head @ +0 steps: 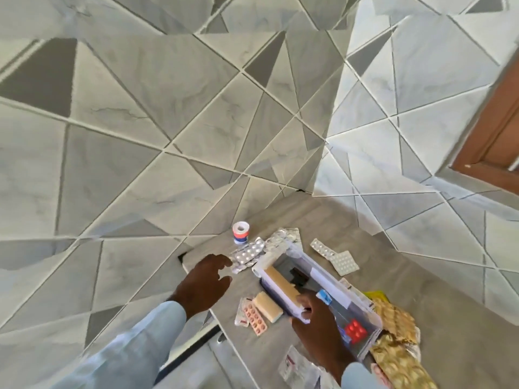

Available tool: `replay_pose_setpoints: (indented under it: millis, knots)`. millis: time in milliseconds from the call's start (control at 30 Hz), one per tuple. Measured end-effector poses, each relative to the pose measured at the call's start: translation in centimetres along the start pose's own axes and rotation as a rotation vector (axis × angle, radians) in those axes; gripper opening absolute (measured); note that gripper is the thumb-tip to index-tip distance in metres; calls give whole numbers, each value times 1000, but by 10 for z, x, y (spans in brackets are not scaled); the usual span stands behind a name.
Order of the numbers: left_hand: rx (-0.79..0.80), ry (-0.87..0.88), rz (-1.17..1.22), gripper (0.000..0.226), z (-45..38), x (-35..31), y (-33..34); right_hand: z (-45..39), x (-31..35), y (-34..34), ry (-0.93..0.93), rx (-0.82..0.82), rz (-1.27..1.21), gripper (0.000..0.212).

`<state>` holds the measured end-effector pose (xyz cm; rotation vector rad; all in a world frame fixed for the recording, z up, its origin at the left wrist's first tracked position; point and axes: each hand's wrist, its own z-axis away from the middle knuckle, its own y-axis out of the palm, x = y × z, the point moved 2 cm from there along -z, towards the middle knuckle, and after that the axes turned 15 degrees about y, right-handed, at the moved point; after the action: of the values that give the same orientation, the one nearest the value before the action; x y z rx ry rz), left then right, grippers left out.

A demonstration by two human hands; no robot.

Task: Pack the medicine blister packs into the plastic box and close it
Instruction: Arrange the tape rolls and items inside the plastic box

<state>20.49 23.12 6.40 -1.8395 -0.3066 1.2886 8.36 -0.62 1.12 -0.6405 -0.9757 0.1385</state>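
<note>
plastic box (362,300) open; right hand (317,324) on rim, left hand (206,282) spread.

the plastic box (362,301) stands open-topped on the bench (280,349), but a tan carton (282,286) lies across its near-left rim under the right hand (318,321), narrowing the way in; a red blister pack (356,329) sits inside at the near end; silver blister packs (247,255) crowd the far-left corner just beyond the left hand (203,286); gold foil packs (397,332) hem the right wall; bare bench lies far right, past two white strips (335,255); a tape roll (241,233) stands at the far edge
</note>
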Motion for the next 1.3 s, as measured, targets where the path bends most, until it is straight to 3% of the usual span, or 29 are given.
replay_pose_setpoints:
  millis: [200, 467, 633, 800, 933, 1067, 1167, 1233, 1300]
  knots:
    - [163, 57, 36, 35, -94, 63, 20, -32, 28, 33, 88, -151, -17, 28]
    - [189, 77, -70, 53, -205, 113, 29, -69, 73, 79, 285, -231, -69, 38]
    - [332, 50, -115, 61, -230, 129, 56, -51, 63, 73, 366, -344, -101, 32]
    - [316, 128, -40, 49, -241, 117, 64, -30, 41, 54, 437, -518, -126, 35]
    - [307, 139, 10, 51, -233, 90, 60, -25, 42, 55, 452, -544, -155, 27]
    - [312, 190, 80, 49, -219, 71, 62, -31, 49, 70, 363, -454, 23, 20]
    - [363, 175, 121, 53, -205, 68, 63, -40, 44, 87, 244, -344, 409, 28]
    - [378, 162, 150, 55, -193, 69, 62, -47, 42, 100, 263, -200, 577, 27]
    - [383, 156, 159, 56, -182, 68, 59, -57, 39, 112, 272, -194, 749, 34]
